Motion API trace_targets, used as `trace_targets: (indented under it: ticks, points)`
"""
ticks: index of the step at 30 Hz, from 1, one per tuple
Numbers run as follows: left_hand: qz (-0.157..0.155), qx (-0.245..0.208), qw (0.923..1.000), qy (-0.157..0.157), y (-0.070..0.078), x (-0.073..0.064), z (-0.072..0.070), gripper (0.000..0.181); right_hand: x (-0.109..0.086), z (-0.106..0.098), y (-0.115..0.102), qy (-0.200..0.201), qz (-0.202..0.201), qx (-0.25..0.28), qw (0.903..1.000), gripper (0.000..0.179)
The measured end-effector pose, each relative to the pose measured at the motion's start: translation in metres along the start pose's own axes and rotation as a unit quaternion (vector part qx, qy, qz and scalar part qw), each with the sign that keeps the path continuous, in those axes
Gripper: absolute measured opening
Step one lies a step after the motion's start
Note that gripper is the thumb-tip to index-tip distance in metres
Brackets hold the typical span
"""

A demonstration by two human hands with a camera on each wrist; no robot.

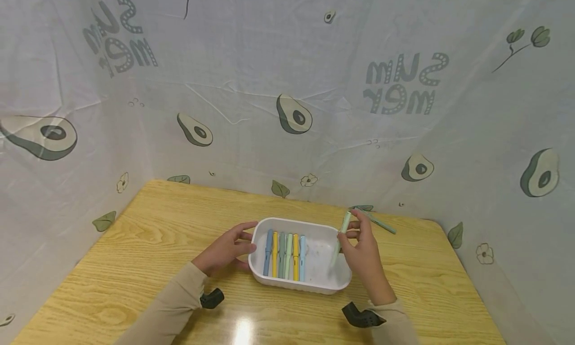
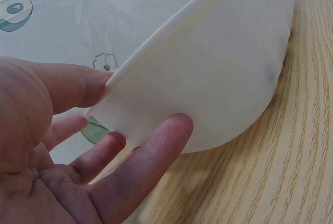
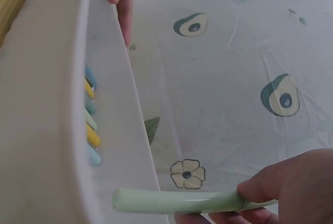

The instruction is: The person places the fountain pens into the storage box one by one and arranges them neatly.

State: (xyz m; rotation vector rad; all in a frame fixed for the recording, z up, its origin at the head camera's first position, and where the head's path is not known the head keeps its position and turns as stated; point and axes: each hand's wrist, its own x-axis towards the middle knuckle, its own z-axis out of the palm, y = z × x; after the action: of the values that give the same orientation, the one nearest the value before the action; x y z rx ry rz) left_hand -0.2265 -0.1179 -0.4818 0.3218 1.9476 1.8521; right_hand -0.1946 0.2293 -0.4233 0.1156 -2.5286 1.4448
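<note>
A white plastic tray [image 1: 320, 265] sits on the wooden table with several pens [image 1: 289, 255] side by side in its left half: blue, yellow, grey-green, pale green and light blue. At the tray's left end my left hand [image 1: 226, 248] holds the rim, with thumb and fingers on either side of the wall in the left wrist view. My right hand [image 1: 365, 247] pinches a pale green pen [image 3: 171, 201] above the tray's right end. This pen is tilted, its lower end reaching down over the tray's inside.
Behind my right hand a dark green pen [image 1: 384, 226] lies on the table [image 1: 179, 220]. A pale curtain [image 1: 242, 135] printed with avocados surrounds the table at the back and sides. Black wrist mounts [image 1: 212, 298] sit on both sleeves.
</note>
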Motion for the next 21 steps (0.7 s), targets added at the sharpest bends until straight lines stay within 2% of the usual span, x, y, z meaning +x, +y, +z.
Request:
trace_targets:
  ticks: [8, 14, 21]
  points:
    - [-0.001, -0.005, 1.0000, -0.005, 0.001, 0.000, 0.001, 0.070, -0.005, 0.015, -0.007, -0.029, -0.007, -0.060, 0.9977, 0.063]
    - [-0.002, -0.001, 1.0000, -0.003, 0.004, 0.000, 0.001, 0.070, -0.004, 0.024, -0.009, -0.039, 0.014, -0.093, 0.9948, 0.062]
    - [-0.008, -0.004, 1.0000, -0.001, 0.004, -0.001, 0.000, 0.070, 0.000, 0.040, -0.010, -0.071, 0.048, -0.126, 0.9883, 0.060]
